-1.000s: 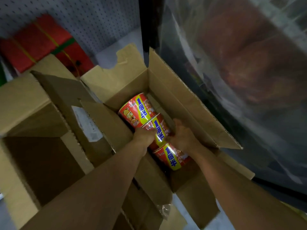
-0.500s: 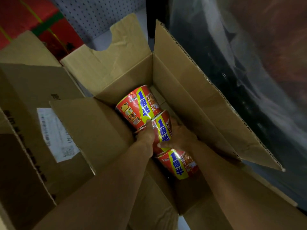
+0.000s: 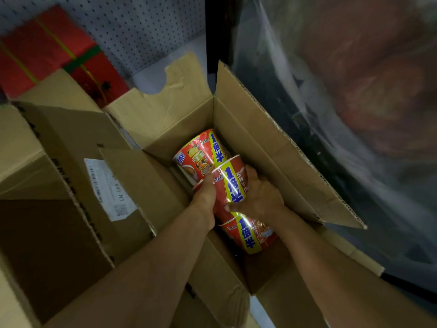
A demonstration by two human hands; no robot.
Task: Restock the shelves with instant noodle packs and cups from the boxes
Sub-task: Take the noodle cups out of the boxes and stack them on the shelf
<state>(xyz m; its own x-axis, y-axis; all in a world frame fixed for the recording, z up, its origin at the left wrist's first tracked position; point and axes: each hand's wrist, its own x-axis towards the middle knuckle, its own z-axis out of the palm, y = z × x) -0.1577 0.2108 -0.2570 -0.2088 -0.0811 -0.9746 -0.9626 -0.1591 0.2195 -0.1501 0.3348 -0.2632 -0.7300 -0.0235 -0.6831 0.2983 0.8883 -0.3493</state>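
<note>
Three red noodle cups with yellow and blue labels lie on their sides in a row inside an open cardboard box [image 3: 272, 140]. Both hands are down in the box. My left hand [image 3: 205, 194] presses against the left side of the middle cup [image 3: 233, 183], and my right hand [image 3: 259, 197] grips its right side with the thumb across the front. The far cup [image 3: 201, 155] touches the middle one at the box's back wall. The near cup [image 3: 250, 233] lies just below my hands, partly under my right wrist.
A second open cardboard box [image 3: 78, 162] with a white shipping label [image 3: 110, 188] stands at the left. Red packages [image 3: 47, 50] with yellow straps lie behind it against a pegboard wall [image 3: 142, 27]. Plastic-wrapped goods [image 3: 354, 102] fill the right side.
The middle cup has risen slightly between my two hands, and the view has pulled back a little. The other two cups have stayed in place.
</note>
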